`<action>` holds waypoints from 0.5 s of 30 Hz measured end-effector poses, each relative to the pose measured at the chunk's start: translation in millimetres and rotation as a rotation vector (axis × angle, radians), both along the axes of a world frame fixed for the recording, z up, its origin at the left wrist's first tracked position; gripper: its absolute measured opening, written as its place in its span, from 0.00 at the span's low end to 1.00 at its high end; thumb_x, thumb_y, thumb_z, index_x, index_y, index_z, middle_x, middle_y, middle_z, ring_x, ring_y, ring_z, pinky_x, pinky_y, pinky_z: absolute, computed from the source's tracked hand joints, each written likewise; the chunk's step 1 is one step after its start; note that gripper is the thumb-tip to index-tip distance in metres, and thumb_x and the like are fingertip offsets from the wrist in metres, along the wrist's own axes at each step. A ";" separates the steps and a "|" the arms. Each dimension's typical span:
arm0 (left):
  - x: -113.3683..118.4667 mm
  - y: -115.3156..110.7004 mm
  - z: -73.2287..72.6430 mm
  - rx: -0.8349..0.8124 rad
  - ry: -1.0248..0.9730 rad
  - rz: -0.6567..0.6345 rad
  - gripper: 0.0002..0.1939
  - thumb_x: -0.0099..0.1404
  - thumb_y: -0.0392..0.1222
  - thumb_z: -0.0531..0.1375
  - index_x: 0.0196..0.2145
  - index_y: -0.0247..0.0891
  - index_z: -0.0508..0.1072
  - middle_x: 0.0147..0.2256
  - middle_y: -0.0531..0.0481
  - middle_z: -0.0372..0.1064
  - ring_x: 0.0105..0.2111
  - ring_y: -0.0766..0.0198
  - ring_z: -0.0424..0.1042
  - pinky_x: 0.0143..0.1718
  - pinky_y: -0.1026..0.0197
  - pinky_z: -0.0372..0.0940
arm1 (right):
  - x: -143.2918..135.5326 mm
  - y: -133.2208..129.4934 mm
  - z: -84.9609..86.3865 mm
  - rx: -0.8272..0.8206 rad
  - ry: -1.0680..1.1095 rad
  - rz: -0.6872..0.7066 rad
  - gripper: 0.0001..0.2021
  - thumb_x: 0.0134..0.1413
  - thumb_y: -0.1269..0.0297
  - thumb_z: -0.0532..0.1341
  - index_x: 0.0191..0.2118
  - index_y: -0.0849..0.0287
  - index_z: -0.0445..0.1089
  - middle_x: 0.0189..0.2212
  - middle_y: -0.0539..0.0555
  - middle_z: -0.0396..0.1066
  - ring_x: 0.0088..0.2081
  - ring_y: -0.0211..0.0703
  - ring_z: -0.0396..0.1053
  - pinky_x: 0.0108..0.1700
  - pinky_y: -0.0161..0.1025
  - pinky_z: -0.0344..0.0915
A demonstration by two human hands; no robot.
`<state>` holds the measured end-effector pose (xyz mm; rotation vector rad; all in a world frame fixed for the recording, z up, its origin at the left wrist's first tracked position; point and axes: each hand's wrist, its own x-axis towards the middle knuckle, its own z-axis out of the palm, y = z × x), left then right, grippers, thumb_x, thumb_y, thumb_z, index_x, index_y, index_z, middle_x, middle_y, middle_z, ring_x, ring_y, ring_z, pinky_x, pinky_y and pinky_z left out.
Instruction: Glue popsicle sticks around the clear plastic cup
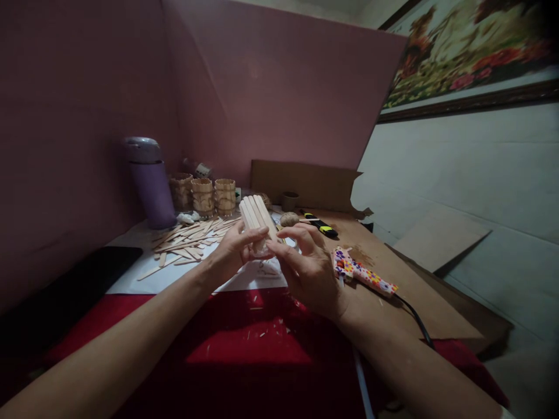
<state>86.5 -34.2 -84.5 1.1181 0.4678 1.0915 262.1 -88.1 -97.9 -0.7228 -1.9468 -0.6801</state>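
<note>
Wooden craft sticks (257,214) stand side by side in a slightly curved row, their rounded ends up. Something clear and shiny, perhaps plastic, shows at their lower end. My left hand (240,243) grips the row from the left, thumb across the front. On the right side, my right hand (303,262) has its thumb and bent fingers closed at the lower edge of the sticks. Beyond my left hand lies a heap of loose craft sticks (187,240) on white paper (131,273). Beside my right hand rests a flower-patterned glue gun (364,276) with a black cord.
A purple flask (152,192) and several carved-looking wooden cups (225,196) stand at the back left. A twine ball (289,219), a small dark pot (289,201) and a black-yellow utility knife (321,224) lie behind my hands. Cardboard (419,308) covers the right side; red cloth (244,343) lies in front.
</note>
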 end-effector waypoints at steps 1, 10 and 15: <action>-0.3 0.1 0.5 -0.008 0.001 -0.003 0.23 0.55 0.41 0.73 0.45 0.34 0.71 0.36 0.46 0.75 0.30 0.63 0.75 0.32 0.60 0.74 | 0.0 -0.1 0.1 -0.003 -0.004 0.001 0.11 0.63 0.75 0.60 0.48 0.59 0.75 0.47 0.60 0.72 0.52 0.53 0.65 0.56 0.55 0.70; -3.7 0.8 5.9 -0.150 -0.062 -0.054 0.11 0.56 0.38 0.69 0.35 0.33 0.73 0.32 0.45 0.76 0.30 0.59 0.77 0.35 0.54 0.76 | 1.4 -3.2 6.6 -0.058 0.094 0.039 0.13 0.64 0.75 0.59 0.52 0.59 0.72 0.46 0.59 0.72 0.50 0.51 0.67 0.54 0.53 0.70; -5.0 -0.6 7.7 -0.264 -0.061 -0.042 0.09 0.62 0.37 0.64 0.41 0.34 0.71 0.34 0.43 0.78 0.30 0.57 0.78 0.37 0.51 0.77 | 0.9 -3.0 6.0 -0.079 0.086 0.058 0.12 0.64 0.76 0.59 0.51 0.60 0.73 0.46 0.60 0.72 0.49 0.51 0.67 0.53 0.53 0.70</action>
